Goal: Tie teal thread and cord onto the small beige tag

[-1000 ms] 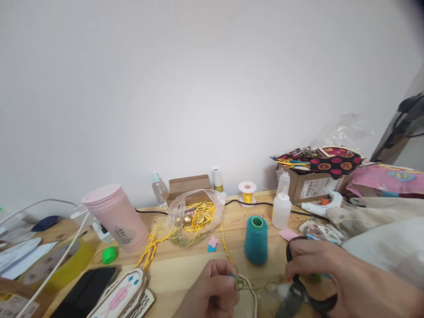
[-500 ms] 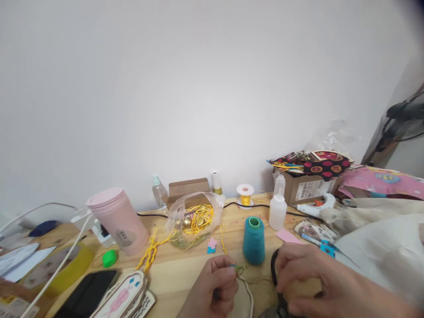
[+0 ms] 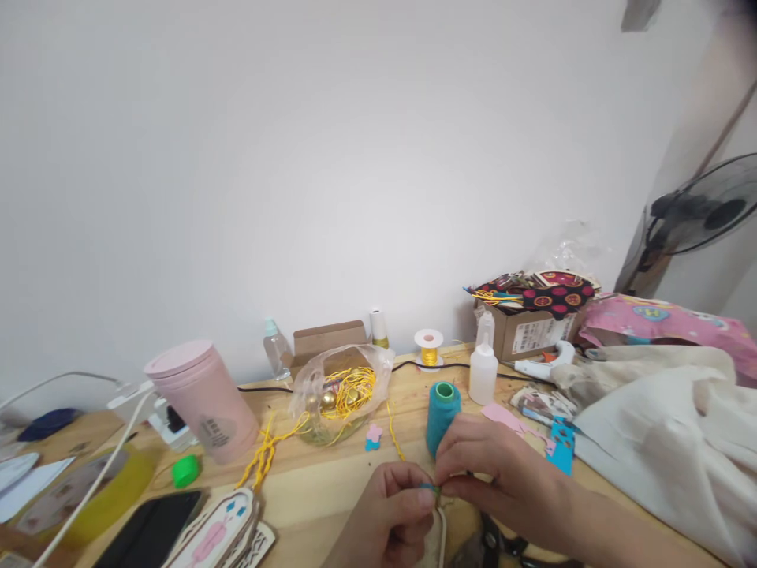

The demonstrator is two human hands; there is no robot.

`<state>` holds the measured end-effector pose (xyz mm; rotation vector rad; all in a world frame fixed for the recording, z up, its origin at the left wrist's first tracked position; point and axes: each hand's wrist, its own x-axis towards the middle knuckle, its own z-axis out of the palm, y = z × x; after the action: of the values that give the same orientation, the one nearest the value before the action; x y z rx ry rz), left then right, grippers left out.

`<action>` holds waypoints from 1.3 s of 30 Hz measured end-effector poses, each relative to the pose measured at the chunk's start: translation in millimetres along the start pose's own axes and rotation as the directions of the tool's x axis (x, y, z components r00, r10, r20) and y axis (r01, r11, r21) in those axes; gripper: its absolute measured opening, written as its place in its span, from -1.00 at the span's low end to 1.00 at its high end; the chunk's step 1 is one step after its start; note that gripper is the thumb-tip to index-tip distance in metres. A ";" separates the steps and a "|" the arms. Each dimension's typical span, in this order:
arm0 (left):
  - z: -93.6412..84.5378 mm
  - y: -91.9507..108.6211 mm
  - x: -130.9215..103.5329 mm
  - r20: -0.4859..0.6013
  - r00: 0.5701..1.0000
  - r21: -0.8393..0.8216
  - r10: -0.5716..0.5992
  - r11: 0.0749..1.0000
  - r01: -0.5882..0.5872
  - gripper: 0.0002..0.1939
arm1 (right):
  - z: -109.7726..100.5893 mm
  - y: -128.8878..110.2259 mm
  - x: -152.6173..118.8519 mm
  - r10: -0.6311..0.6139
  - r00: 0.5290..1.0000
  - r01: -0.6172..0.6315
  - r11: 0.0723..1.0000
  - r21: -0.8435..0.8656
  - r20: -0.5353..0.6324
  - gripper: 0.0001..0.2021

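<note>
My left hand point(image 3: 399, 509) is closed, pinching a bit of teal and yellowish thread point(image 3: 430, 487) between thumb and forefinger. My right hand point(image 3: 502, 465) meets it there, thumb and fingertips pinched together on the same thread. Below the fingers hangs or lies a pale-rimmed flat piece point(image 3: 441, 536), mostly hidden by my left hand. Black-handled scissors point(image 3: 492, 540) lie under my right wrist, untouched by the fingers. Just behind my right hand stands a teal thread cone point(image 3: 438, 414).
Behind are a plastic bag of yellow cord and gold bells point(image 3: 348, 394), a gold-thread spool point(image 3: 429, 351) and a white squeeze bottle point(image 3: 483, 375). At left stand a pink tumbler point(image 3: 206, 402), a phone point(image 3: 151, 528) and decorated wooden tags point(image 3: 213, 536). White cloth point(image 3: 650, 442) lies right.
My right hand has let go of the scissors and moved left to the thread at my left fingertips. The view has turned slightly right, showing more of the fan.
</note>
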<state>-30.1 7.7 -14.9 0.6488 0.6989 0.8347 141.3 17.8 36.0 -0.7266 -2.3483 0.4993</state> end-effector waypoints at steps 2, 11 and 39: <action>0.4 0.9 -1.4 -0.019 1.000 0.001 0.006 1.000 -0.006 -0.62 | -1.1 -0.4 3.7 -0.054 0.998 0.055 0.998 -0.025 0.016 -0.84; 4.6 3.5 -1.0 -0.070 0.997 -0.013 0.033 0.999 -0.034 -0.62 | 11.3 5.8 -2.6 -0.043 0.996 0.039 0.997 -0.059 -0.078 -0.84; 11.1 -0.4 3.4 -0.243 0.949 0.233 0.203 0.962 -0.146 -0.72 | 22.9 3.4 -10.3 0.215 0.951 -0.204 0.976 0.071 -0.223 -0.90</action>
<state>-19.8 7.7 -9.5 0.8085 0.9935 1.0323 134.3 10.4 12.8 -0.9652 -2.0491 0.5290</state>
